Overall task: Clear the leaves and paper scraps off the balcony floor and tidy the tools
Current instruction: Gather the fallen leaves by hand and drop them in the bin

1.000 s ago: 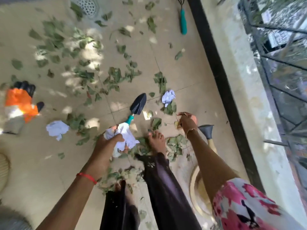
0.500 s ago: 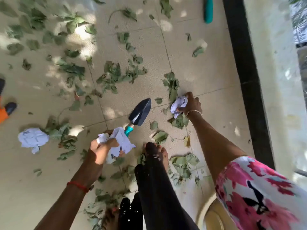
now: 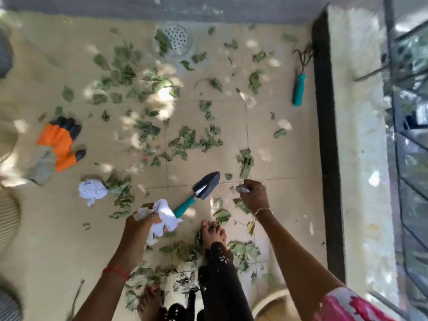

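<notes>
My left hand (image 3: 142, 224) grips a bunch of crumpled white paper scraps (image 3: 165, 216) just above the floor. My right hand (image 3: 253, 195) holds a small crumpled paper ball (image 3: 241, 189) lifted off the tiles. Between the hands lies a black trowel with a teal handle (image 3: 202, 188). Another crumpled paper (image 3: 92, 190) lies on the floor to the left. Green leaves (image 3: 183, 142) are scattered over the beige tiles, with several around my bare feet (image 3: 213, 230). A teal-handled hand rake (image 3: 299, 86) lies by the black wall base at the right.
Orange, grey and black gardening gloves (image 3: 58, 147) lie at the left. A round floor drain (image 3: 177, 39) sits at the back. A raised ledge (image 3: 361, 135) with a metal railing (image 3: 407, 158) bounds the right side. A cream container rim (image 3: 268, 300) shows behind my right leg.
My right hand has picked the paper ball out of the leaves and lifted it. The view has tilted up, showing the drain and gloves again. My left hand still holds its paper.
</notes>
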`<state>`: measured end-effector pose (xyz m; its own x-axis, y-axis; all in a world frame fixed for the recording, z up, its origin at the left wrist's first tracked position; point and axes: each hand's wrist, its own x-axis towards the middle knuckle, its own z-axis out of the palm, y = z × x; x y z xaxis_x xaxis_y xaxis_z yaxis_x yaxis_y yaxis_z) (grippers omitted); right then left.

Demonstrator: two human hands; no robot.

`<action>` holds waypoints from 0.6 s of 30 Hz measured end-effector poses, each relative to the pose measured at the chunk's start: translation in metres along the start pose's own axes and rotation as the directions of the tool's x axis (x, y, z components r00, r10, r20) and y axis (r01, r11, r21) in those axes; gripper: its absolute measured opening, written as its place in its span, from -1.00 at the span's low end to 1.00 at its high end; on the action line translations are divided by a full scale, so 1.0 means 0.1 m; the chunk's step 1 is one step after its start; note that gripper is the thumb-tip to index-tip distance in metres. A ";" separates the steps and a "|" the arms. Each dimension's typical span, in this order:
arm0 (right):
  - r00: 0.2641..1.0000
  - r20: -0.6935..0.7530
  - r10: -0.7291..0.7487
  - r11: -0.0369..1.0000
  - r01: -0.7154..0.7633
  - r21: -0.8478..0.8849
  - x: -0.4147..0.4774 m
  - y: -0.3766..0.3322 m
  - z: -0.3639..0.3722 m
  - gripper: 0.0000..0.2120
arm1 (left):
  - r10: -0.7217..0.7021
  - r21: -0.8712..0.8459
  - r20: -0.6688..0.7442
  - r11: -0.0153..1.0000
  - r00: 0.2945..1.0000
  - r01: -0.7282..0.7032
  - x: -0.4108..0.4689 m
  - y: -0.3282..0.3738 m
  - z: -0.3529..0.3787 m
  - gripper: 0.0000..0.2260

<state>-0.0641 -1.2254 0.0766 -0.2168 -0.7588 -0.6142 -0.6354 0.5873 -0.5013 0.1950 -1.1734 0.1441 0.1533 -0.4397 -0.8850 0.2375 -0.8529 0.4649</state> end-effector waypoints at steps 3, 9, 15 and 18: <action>0.977 0.186 -0.106 0.987 0.126 -0.098 -0.13 -0.46 0.17 -0.58 | 0.051 -0.105 0.021 0.993 0.998 -0.048 -0.27 0.24 -0.18 -0.79; 0.783 0.600 -0.164 0.677 0.532 -0.508 -0.37 -1.33 0.74 -0.69 | 0.050 -0.102 -0.215 0.992 0.975 -0.073 -0.34 0.22 -0.79 -0.83; 0.764 0.606 -0.224 0.592 0.600 -0.538 -0.38 -1.83 1.61 -0.73 | 0.038 -0.140 -0.323 0.986 0.946 -0.087 -0.16 -0.07 -1.31 -0.75; 0.725 0.603 -0.333 0.457 0.683 -0.569 -0.27 -1.92 2.19 -0.71 | 0.076 -0.123 -0.328 0.985 0.942 -0.123 0.05 -0.22 -1.55 -0.84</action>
<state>0.2263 -1.2563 0.0554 0.5012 -0.5763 -0.6455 -0.8606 -0.4102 -0.3019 0.3389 -1.1130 0.1336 0.4772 -0.3866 -0.7892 0.3331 -0.7515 0.5695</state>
